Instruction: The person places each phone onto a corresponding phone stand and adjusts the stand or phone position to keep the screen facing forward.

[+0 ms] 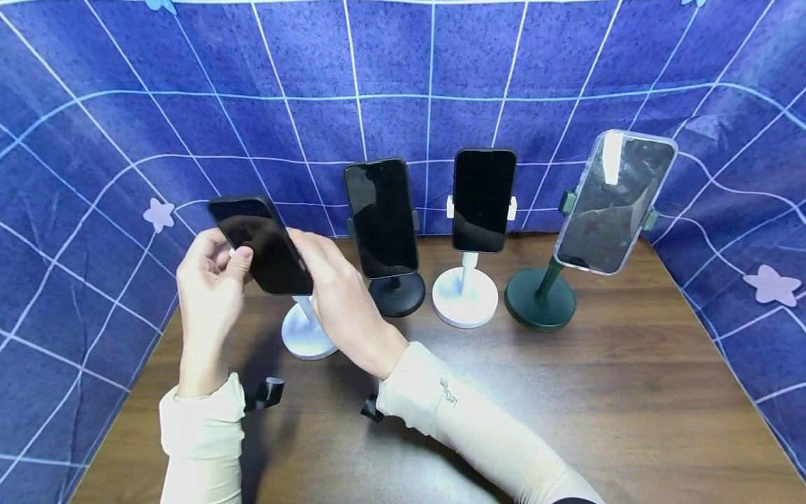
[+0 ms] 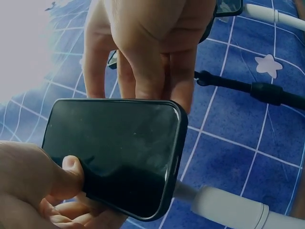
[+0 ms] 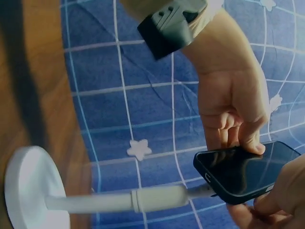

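Note:
A black phone (image 1: 261, 245) with a dark screen sits tilted at the top of a white stand (image 1: 307, 336) on the left of the wooden table (image 1: 630, 392). My left hand (image 1: 229, 262) pinches its left edge, thumb on the screen and fingers behind. My right hand (image 1: 308, 259) grips the opposite edge. The left wrist view shows the phone (image 2: 114, 152) close up, my left thumb (image 2: 62, 179) on the glass and my right hand's fingers (image 2: 152, 57) behind its far edge. In the right wrist view the phone (image 3: 243, 171) meets the stand's white stem (image 3: 143, 198).
Three more stands hold phones in a row to the right: a black stand (image 1: 397, 294), a white one (image 1: 464, 297) and a dark green one (image 1: 540, 299) carrying a clear-cased phone (image 1: 613, 203). Blue grid-patterned cloth (image 1: 94, 140) walls in the table.

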A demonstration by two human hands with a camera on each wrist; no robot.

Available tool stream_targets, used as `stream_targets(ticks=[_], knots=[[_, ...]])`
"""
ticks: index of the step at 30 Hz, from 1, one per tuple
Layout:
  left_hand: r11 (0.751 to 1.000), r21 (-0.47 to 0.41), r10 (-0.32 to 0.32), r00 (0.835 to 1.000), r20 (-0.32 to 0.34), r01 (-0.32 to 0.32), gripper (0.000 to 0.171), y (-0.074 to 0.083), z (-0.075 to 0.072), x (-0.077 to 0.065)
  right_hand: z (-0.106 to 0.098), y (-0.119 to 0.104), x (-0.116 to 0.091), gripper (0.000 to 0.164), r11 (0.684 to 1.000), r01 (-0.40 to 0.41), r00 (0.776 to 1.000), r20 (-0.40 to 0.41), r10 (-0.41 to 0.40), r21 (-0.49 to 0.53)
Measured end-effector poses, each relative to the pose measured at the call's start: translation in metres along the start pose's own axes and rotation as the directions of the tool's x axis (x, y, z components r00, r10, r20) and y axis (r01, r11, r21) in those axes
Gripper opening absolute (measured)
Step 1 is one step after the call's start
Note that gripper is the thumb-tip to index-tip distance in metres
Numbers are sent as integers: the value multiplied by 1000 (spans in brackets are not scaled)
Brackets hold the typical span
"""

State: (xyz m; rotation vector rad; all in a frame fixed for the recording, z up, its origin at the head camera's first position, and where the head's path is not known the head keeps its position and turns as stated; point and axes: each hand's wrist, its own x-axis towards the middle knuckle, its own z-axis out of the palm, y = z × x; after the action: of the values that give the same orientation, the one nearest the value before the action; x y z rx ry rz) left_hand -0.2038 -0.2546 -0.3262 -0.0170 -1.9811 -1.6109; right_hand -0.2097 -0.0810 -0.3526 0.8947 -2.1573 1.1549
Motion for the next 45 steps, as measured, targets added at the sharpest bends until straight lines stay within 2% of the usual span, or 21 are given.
stream_targets(ticks=[3, 7, 10, 13, 19, 24, 29, 34, 39, 45], knots=[[1000, 14, 12, 1000, -1, -12, 31, 1, -2, 0, 3, 2, 3, 45, 998, 13, 999, -32, -11, 56], [999, 33, 11, 1000, 9, -11, 30, 1, -3, -1, 7, 7, 5, 38, 998, 47, 995, -91, -43, 51], [999, -51, -16, 1000, 22, 17, 29, -1, -2, 0, 8, 10, 5, 33, 995, 101, 988, -119, -98, 22], [986, -161, -41, 999, 26, 45, 28, -3, -2, 2, 8, 12, 4, 31, 986, 162, 979, -124, -164, -25], [990, -135, -34, 999, 15, 36, 32, -5, -3, 3, 7, 15, 2, 30, 964, 240, 961, -110, -252, -114], [982, -177, -64, 998, 19, 66, 30, -4, -3, 2, 4, 16, 4, 31, 943, 286, 948, -93, -304, -172], [984, -164, -59, 998, 27, 62, 26, -3, -3, 4, 0, 17, 4, 30, 918, 308, 938, -78, -336, -250], [963, -247, -94, 994, 62, 106, 23, -2, -6, 4, -5, 17, 3, 31, 879, 341, 929, -23, -369, -333], [954, -274, -106, 991, 76, 123, 24, -2, -7, 5, -11, 17, 4, 32, 845, 369, 920, 23, -391, -388], [951, -273, -129, 989, 77, 146, 23, -1, -7, 9, -15, 17, 6, 30, 844, 366, 921, 23, -389, -391]])
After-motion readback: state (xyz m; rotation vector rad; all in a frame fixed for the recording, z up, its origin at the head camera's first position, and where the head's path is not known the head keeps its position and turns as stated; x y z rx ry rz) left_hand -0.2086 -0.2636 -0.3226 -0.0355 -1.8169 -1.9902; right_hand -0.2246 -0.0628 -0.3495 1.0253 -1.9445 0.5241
